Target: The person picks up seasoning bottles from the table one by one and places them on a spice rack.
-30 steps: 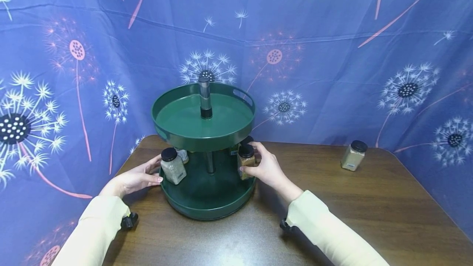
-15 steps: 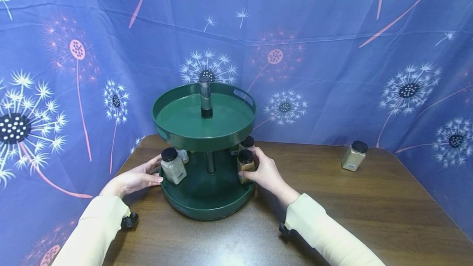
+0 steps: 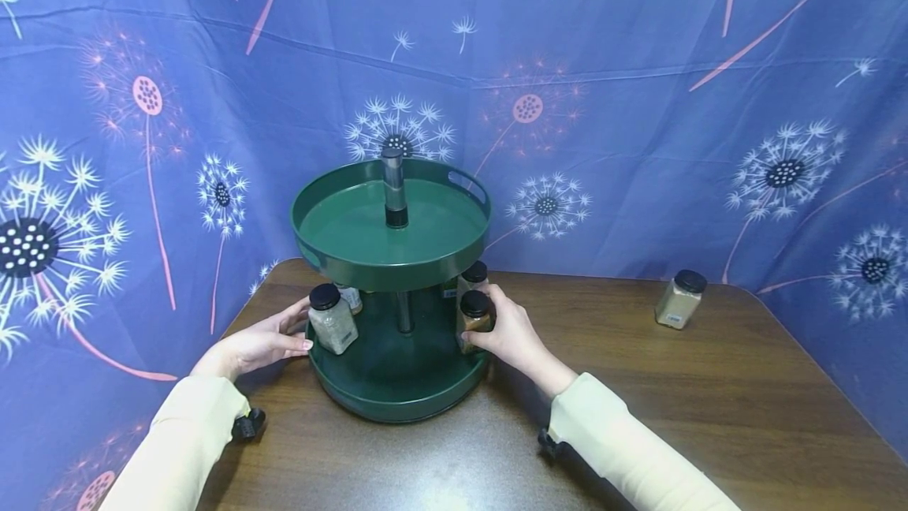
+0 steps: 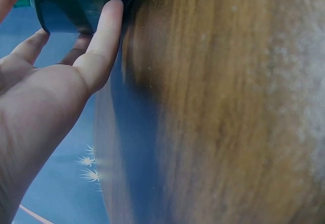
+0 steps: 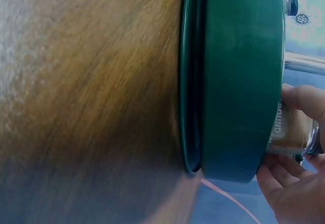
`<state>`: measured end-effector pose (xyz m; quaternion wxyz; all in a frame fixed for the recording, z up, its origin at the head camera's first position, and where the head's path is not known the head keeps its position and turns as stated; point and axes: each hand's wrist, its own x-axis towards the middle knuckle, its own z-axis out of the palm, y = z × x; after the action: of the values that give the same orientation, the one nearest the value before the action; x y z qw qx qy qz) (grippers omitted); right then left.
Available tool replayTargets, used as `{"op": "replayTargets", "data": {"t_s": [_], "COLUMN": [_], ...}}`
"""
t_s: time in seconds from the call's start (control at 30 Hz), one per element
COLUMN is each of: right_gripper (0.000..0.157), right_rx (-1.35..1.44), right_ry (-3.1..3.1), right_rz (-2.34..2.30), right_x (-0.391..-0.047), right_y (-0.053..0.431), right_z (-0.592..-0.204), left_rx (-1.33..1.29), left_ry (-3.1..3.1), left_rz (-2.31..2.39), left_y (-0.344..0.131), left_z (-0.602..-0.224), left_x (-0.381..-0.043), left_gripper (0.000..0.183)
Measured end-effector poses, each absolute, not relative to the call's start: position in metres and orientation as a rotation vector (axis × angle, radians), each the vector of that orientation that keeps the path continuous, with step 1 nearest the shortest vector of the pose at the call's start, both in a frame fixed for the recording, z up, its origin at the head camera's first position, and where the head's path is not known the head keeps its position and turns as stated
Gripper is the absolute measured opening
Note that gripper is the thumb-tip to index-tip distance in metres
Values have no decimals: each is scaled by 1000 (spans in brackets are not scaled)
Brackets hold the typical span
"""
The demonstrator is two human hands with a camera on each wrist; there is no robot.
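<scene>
A two-tier green turntable [image 3: 397, 408] stands on the table. My right hand [image 3: 512, 333] holds a black-lidded spice jar [image 3: 474, 324] of brown powder at the right side of the lower tier, thumb on the near side. In the right wrist view, that jar [image 5: 292, 127] shows behind the green rim. My left hand [image 3: 258, 344] touches the lower tier's left rim with fairly straight fingers, beside a jar of pale contents [image 3: 333, 330]. In the left wrist view, its fingers [image 4: 104, 36] lie against the green wall.
Another pale jar [image 3: 347, 298] stands behind at left, partly hidden by the upper tier [image 3: 390, 255]. A black-lidded jar [image 3: 473, 274] is behind the held one. One jar of beige powder [image 3: 679, 302] stands apart on the table [image 3: 624, 353] at right. Patterned blue cloth [image 3: 603, 38] hangs behind.
My right hand has shifted the brown jar slightly nearer me, so the jar behind it shows more. My left hand stays in place on the rim.
</scene>
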<state>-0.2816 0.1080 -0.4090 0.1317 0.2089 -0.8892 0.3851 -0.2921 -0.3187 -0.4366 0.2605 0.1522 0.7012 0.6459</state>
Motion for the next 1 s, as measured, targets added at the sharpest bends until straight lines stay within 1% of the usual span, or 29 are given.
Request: {"op": "replayTargets", "data": {"t_s": [0.27,0.43,0.67,0.9,1.0], "right_gripper": [74,72,68,69,67], "right_rx": [701,751,723,716,701], "right_ry": [-2553,-2520,-2511,-2449,-2430], "right_rz": [1179,1263,1283,1372,1390], "right_x": [-282,-286,-291,-293,-293], "right_y": [116,132,159,187,201], "right_z": [-406,-396,-383,-365,-357], "left_rx": [419,425,422,426,427], "left_ry": [1910,1893,1890,1887,1883], "left_rz": [1729,1736,1746,1760,1763], "left_y": [-319,-318,-317,-317,-317], "left_z": [-435,-434,-433,-435,-435], "left_x": [-291,-290,-289,-290,-290], "left_gripper": [95,95,96,96,96]}}
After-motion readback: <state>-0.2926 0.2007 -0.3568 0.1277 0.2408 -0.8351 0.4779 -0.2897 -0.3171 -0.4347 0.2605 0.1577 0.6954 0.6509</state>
